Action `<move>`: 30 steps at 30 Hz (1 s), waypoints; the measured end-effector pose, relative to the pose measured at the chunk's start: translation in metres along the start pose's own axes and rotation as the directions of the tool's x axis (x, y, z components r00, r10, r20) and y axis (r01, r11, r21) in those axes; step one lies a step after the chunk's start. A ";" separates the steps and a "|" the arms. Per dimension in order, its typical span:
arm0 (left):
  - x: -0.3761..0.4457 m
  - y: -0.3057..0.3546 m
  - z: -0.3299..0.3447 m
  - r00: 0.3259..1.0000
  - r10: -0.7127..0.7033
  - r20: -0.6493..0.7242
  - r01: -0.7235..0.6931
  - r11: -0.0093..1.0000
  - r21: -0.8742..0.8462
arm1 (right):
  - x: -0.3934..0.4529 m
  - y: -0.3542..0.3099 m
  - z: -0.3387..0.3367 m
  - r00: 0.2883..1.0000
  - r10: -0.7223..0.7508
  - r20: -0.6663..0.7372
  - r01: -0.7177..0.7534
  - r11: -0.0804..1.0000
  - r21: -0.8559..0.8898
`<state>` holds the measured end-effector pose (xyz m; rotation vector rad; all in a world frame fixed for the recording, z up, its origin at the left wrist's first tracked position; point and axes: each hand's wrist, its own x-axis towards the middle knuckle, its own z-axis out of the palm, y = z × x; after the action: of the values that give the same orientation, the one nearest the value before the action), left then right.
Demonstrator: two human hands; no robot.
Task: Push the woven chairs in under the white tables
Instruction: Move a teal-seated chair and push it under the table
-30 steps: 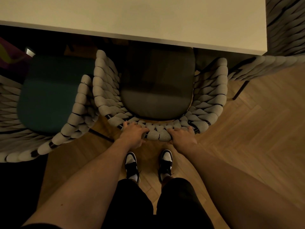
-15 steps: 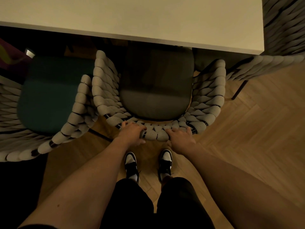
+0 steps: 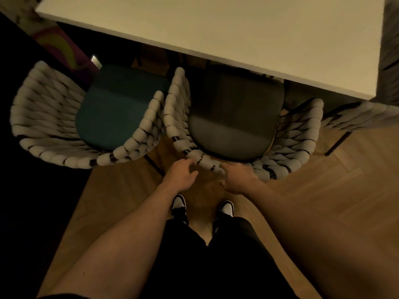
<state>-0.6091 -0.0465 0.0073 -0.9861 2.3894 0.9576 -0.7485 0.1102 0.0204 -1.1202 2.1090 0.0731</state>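
A woven chair with a grey cushion stands straight ahead, the front of its seat under the white table. My left hand is at the rope rim of its back, fingers loosely curled and holding nothing. My right hand is by the same rim, fingertips at the rope, thumb spread. Whether either hand still touches the rim is unclear. A second woven chair with a teal cushion stands at the left, touching the first, with most of its seat out from under the table.
A third woven chair stands at the table's right corner, one dark leg on the floor. My two shoes are on the herringbone wood floor just behind the grey chair. A colourful object lies far left in the dark.
Both hands gripped the grey chair's back rim before; now their fingers have loosened and drawn slightly back. The view has swung left, showing more of the teal chair.
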 end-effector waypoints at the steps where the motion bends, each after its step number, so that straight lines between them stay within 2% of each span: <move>1: -0.008 -0.010 -0.004 0.999 -0.031 0.012 0.031 0.999 -0.021 | 0.002 -0.011 0.000 1.000 -0.019 0.012 0.020 1.000 -0.023; 6: -0.044 -0.077 -0.023 0.974 -0.215 0.068 0.221 0.969 -0.105 | 0.012 -0.074 0.005 0.989 -0.121 0.084 0.132 0.983 -0.130; 11: -0.087 -0.152 -0.037 0.942 -0.322 0.096 0.334 0.925 -0.180 | 0.036 -0.151 0.016 0.936 -0.147 0.320 0.196 0.973 -0.125; 13: -0.105 -0.187 -0.040 0.925 -0.370 0.091 0.381 0.893 -0.242 | 0.045 -0.182 0.018 0.918 -0.165 0.360 0.221 0.968 -0.120; 22: -0.165 -0.308 -0.071 0.887 -0.458 0.064 0.435 0.781 -0.447 | 0.080 -0.316 0.031 0.891 -0.231 0.390 0.303 0.943 -0.134; 30: -0.165 -0.374 -0.122 0.878 -0.477 0.024 0.425 0.758 -0.494 | 0.118 -0.389 0.025 0.896 -0.256 0.362 0.310 0.946 -0.098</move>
<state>-0.2351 -0.2518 0.0183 -1.7422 1.8491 1.3613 -0.4887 -0.2032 0.0345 -1.3867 1.6336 0.2782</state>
